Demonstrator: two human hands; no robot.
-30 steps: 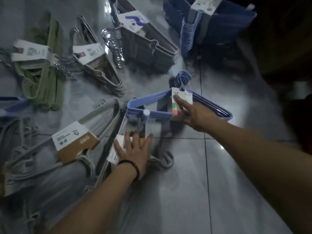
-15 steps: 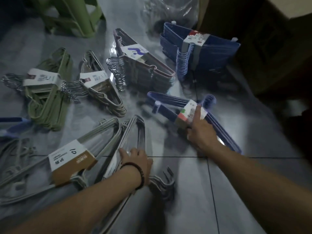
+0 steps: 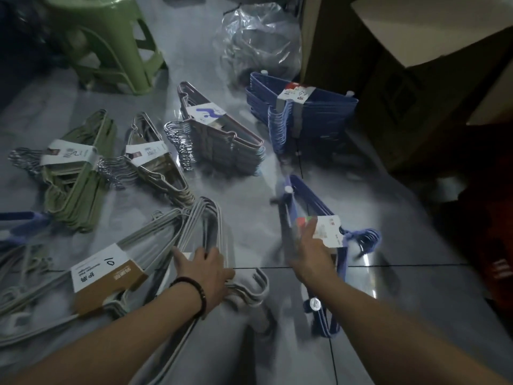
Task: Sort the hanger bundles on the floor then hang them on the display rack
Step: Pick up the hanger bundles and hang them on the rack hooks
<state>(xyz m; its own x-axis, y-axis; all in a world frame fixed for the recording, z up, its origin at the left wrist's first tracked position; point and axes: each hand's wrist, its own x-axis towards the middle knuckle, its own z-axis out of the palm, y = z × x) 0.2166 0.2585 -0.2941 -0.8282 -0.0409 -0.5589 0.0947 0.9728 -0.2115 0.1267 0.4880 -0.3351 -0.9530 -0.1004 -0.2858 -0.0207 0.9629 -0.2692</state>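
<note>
Grey tiled floor point(image 3: 249, 343), dim room, hanger bundles spread out for sorting.

Far right lies the tall blue stack point(image 3: 319, 118); nearer, the loose blue bundle point(image 3: 308, 207) lies under the right hand point(image 3: 311, 254), fingers spread flat on its paper label point(image 3: 327, 230); the left hand point(image 3: 208, 268) curls round the grey bundle point(image 3: 194, 226); bundles look light, stiff, slippery; best gripped at the banded middle.

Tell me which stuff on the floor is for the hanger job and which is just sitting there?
For the job:
blue bundle under the right hand
grey bundle under the left hand
green bundle
blue stack

Just sitting there:
green stool
plastic bag
cardboard boxes
</note>
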